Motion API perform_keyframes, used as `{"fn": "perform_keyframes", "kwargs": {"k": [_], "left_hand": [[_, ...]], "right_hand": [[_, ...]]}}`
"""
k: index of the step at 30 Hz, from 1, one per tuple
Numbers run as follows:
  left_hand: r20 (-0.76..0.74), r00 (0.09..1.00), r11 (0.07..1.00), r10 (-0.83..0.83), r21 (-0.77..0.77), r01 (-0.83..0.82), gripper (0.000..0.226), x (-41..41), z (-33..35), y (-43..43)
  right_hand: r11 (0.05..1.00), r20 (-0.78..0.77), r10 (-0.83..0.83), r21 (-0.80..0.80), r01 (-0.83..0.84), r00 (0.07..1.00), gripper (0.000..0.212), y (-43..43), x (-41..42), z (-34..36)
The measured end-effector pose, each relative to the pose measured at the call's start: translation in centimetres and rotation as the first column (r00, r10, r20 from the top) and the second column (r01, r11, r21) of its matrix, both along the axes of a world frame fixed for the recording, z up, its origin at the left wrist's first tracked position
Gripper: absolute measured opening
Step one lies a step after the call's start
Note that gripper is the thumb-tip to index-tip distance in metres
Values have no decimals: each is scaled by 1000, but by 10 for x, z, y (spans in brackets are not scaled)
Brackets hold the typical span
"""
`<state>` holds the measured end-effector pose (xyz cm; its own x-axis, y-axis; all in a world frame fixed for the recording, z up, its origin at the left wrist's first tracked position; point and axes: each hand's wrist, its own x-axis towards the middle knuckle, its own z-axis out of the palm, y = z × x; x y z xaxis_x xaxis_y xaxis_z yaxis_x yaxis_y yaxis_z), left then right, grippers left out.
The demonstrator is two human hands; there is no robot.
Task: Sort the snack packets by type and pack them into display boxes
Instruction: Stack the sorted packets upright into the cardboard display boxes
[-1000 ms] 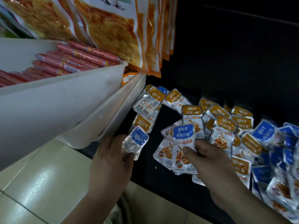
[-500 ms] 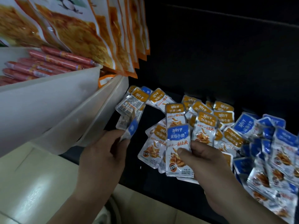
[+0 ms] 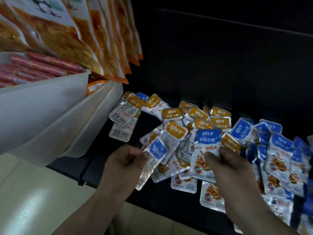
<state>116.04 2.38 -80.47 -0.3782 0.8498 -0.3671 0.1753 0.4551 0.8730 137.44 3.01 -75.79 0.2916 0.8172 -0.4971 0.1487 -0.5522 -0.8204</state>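
Blue goes with blue
Right of the white box, left hand pinches a tilted blue packet, right hand an upright blue packet, likely keeping them from orange packets.

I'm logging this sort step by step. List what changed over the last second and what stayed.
The left hand and right hand both moved right, away from the white bins, over the loose packets. The left hand's blue-topped packet turned from upright to slanted. Neither took or released anything: the right hand still holds its blue-topped stack. Bins and loose packets stayed put.
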Motion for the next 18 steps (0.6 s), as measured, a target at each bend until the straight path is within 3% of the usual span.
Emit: {"fn": "perform_keyframes", "kwargs": {"k": [5, 9, 13, 16, 18], "left_hand": [[19, 1000, 988, -9, 154, 6, 19, 12, 21, -15], [-284, 931, 867, -228, 377, 327, 13, 52, 31, -13], [-366, 846, 725, -387, 447, 524, 18, 81, 20, -18], [-374, 827, 692, -419, 459, 558, 34, 84, 12, -20], [-417, 809, 671, -414, 460, 581, 41, 88, 10, -18]], "right_hand": [[995, -36, 97, 15, -97, 995, 26, -3, 4, -4], [990, -207, 142, 35, -138, 968, 15, -7, 5, -4], [998, -455, -60, -39, 48, 888, 19, -6, 15, 0], [992, -523, -124, -52, 114, 843, 17, -5, 30, -1], [998, -495, -68, -25, 64, 866, 33, -7, 36, 0]]}}
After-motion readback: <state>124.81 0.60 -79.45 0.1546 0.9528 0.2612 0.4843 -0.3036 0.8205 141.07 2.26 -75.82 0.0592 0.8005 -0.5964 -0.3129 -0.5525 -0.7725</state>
